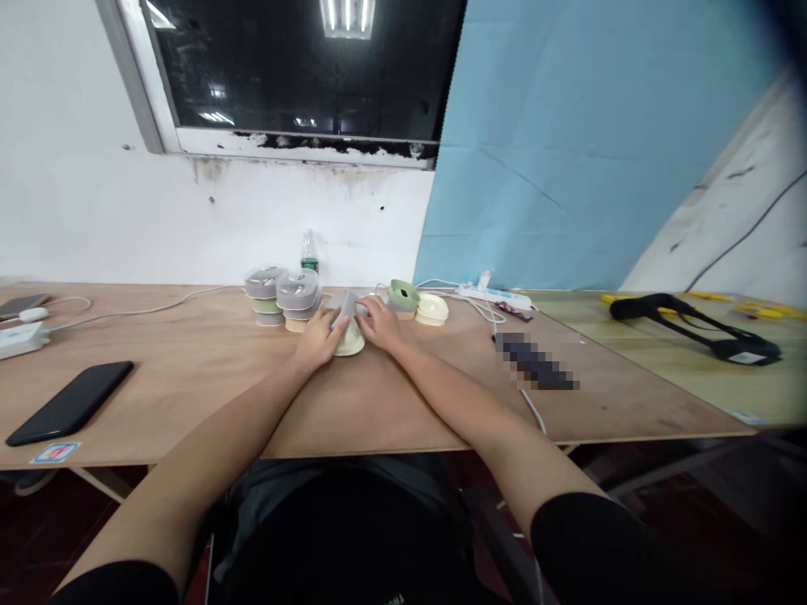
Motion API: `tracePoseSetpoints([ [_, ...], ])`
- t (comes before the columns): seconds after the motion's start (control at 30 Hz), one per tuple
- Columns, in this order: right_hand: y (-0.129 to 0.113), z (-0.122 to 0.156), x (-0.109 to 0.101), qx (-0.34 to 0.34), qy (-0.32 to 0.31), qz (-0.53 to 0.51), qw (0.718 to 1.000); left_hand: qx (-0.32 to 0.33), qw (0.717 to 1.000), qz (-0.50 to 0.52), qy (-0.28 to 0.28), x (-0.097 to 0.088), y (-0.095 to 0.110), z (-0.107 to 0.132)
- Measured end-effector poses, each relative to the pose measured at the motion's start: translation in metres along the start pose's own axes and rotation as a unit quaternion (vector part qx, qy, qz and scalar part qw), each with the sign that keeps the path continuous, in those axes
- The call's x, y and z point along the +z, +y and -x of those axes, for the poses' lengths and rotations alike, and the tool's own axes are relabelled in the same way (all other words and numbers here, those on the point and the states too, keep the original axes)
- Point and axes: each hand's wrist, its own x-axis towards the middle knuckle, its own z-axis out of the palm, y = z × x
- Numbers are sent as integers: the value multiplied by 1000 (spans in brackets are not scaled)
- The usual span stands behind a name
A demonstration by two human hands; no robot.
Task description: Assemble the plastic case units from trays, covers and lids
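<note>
At the middle of the table's back half, both hands are on a small grey plastic box part that stands tilted over a cream container piece. My left hand is closed round the left side of the grey part. From the right, my right hand grips it with bent fingers. How the grey and cream pieces join is hidden by the fingers. Left of the hands stand two stacks of small boxes with clear lids, a nearer stack and a farther stack. A green box frame and cream box pieces lie to the right.
A plastic bottle stands by the wall. White power strips and cables lie behind and at the left edge. A black phone lies front left, a blurred dark object to the right. A black strap-like device rests far right.
</note>
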Motion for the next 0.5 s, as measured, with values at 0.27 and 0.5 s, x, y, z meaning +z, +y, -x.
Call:
tracePoseSetpoints([
  [0.27, -11, 4, 7, -71, -31, -32, 996, 18, 998, 68, 4, 3, -6, -2],
  [0.5, -10, 3, -4, -134, -64, -18, 989, 91, 991, 96, 1, 0, 5, 2],
])
